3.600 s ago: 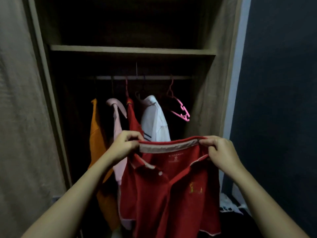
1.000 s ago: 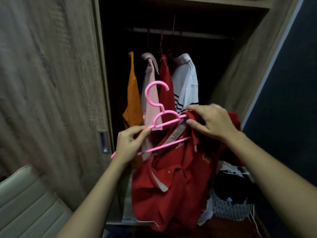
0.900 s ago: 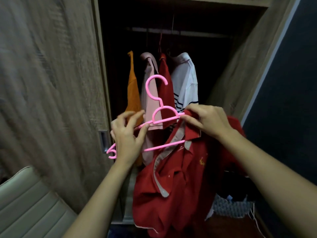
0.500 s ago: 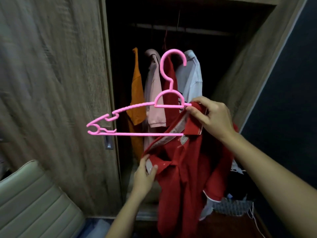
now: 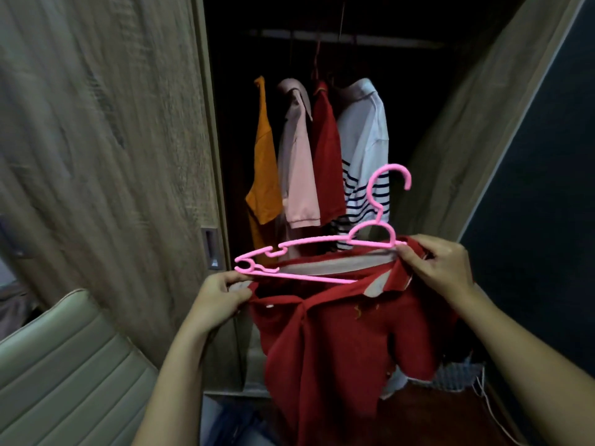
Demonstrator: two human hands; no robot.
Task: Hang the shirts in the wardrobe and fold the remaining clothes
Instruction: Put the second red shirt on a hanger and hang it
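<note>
Four hung shirts [image 5: 325, 156], one held red shirt [image 5: 338, 342], one pink hanger [image 5: 317, 241]

Left grip [image 5: 222, 297], right grip [image 5: 441, 268] — both curled.

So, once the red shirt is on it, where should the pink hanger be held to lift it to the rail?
Probably the small arch under the hook of the pink hanger, pinched from the near side. That part stands upright and bare above the red shirt, and holding there leaves the hook free for the rail. The right hand is closest.
</note>
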